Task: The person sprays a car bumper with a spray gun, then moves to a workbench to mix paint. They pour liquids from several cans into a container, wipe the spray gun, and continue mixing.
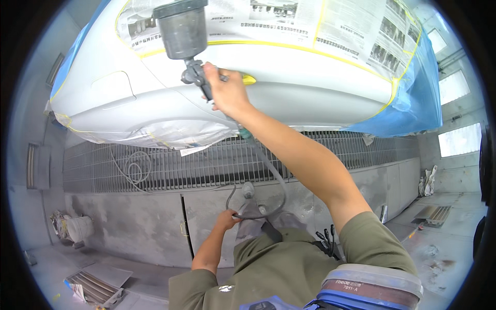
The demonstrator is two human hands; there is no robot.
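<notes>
My right hand (231,94) is wrapped around the handle of a grey spray gun (194,74), arm stretched out over a white car panel (320,106). A dark translucent paint cup (183,33) sits on top of the gun. The gun is held above the panel, near its upper left part. From the gun's handle a grey air hose (277,178) hangs down in a loop. Low by my legs, my left hand (226,219) is closed on that hose. Newspaper sheets (268,28) edged with yellow tape (356,60) cover the panel's far side.
Blue masking film (408,98) drapes over the car's right end. White sheeting (181,135) hangs along the near edge. Floor grating (330,150) runs below, with a coiled thin hose (135,169) lying on it. A white bucket (80,229) stands by the left wall.
</notes>
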